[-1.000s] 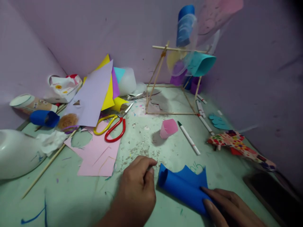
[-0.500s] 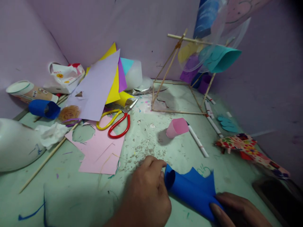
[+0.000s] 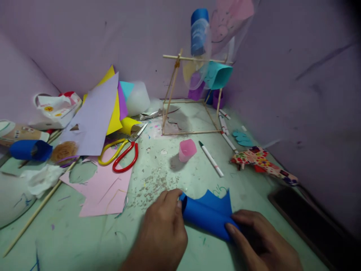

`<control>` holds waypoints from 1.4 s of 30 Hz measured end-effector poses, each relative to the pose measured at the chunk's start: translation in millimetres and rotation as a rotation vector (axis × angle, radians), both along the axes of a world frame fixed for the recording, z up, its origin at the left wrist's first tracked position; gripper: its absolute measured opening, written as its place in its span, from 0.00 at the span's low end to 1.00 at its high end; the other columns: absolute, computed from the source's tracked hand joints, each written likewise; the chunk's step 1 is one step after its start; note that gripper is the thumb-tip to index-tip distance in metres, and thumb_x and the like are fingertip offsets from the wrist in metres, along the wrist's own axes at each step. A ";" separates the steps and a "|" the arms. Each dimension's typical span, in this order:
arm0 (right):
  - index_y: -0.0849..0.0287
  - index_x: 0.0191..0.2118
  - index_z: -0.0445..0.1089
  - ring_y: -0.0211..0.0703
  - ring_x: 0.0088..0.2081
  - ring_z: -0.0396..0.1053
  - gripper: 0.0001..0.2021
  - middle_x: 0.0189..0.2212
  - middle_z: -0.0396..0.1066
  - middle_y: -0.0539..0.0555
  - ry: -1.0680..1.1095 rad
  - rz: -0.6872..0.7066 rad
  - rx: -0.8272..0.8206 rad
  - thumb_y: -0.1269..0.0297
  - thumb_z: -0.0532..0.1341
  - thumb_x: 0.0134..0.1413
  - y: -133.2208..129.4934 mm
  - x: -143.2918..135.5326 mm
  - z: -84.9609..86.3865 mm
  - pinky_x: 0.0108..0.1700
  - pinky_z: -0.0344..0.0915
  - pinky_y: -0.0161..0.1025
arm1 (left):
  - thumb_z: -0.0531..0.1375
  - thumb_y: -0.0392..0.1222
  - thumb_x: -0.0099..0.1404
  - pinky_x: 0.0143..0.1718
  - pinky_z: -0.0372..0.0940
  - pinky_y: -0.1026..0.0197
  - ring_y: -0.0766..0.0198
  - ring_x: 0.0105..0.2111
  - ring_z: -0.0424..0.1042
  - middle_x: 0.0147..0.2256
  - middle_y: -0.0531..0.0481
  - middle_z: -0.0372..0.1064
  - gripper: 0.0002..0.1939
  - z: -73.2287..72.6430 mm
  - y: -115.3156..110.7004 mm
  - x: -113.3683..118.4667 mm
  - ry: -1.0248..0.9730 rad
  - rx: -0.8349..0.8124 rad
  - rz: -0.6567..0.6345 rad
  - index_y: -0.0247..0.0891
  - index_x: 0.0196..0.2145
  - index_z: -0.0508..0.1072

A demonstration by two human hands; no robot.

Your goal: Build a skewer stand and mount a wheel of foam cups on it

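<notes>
A sheet of blue paper (image 3: 208, 217) is partly rolled into a tube, low in the view, its far edge cut in a curve between points. My left hand (image 3: 163, 226) pinches the tube's left end between thumb and fingers. At the other end, my right hand (image 3: 259, 237) grips the roll, thumb on the near side and fingers over the top. Beyond the roll stands a small pink paper cup shape (image 3: 187, 151). A white marker with a dark tip (image 3: 211, 159) lies to its right.
Scissors with yellow and red handles (image 3: 125, 156) rest on cut pink paper (image 3: 104, 195). A stick frame (image 3: 191, 133) with hanging paper cylinders stands at the back. At right are a floral-patterned object (image 3: 262, 162) and a dark flat phone-like object (image 3: 307, 226). A wooden stick (image 3: 34, 214) lies left.
The camera view has swung right, so most things appear further left. More of my right hand shows. The blue paper is still held at both ends, and its roll looks slightly tighter.
</notes>
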State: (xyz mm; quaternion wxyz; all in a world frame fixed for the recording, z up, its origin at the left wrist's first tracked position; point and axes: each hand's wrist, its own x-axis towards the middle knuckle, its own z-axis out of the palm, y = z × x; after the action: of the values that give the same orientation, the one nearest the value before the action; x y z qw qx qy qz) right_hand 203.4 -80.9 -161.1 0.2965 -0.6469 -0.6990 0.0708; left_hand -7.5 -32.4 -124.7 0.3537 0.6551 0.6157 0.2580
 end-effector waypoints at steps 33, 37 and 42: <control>0.58 0.49 0.64 0.48 0.41 0.71 0.18 0.44 0.69 0.60 0.147 -0.090 -0.055 0.58 0.59 0.54 2.6 -12.3 3.7 0.40 0.70 0.44 | 0.52 0.49 0.61 0.43 0.66 0.47 0.53 0.38 0.73 0.44 0.40 0.70 0.18 10.1 -4.9 7.4 0.050 -0.031 0.083 0.36 0.45 0.69; 0.57 0.54 0.61 0.48 0.39 0.71 0.24 0.44 0.70 0.58 0.157 -0.138 -0.177 0.58 0.60 0.51 7.4 -13.0 9.8 0.39 0.69 0.43 | 0.54 0.50 0.58 0.43 0.66 0.47 0.53 0.37 0.73 0.42 0.40 0.71 0.20 10.9 -0.4 6.9 0.007 -0.113 0.095 0.35 0.44 0.70; 0.57 0.56 0.61 0.47 0.36 0.72 0.29 0.43 0.72 0.56 0.169 -0.199 -0.248 0.59 0.63 0.45 15.4 -11.9 16.8 0.34 0.67 0.42 | 0.58 0.51 0.54 0.29 0.67 0.56 0.60 0.26 0.71 0.34 0.45 0.70 0.29 4.0 6.5 3.0 -0.149 -0.150 0.174 0.31 0.50 0.67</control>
State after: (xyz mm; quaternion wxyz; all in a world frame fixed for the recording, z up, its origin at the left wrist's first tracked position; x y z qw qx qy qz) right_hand 191.5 -65.5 -144.4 0.2775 -0.7362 -0.5902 0.1808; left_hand -4.5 -25.9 -120.7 0.4227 0.5502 0.6597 0.2888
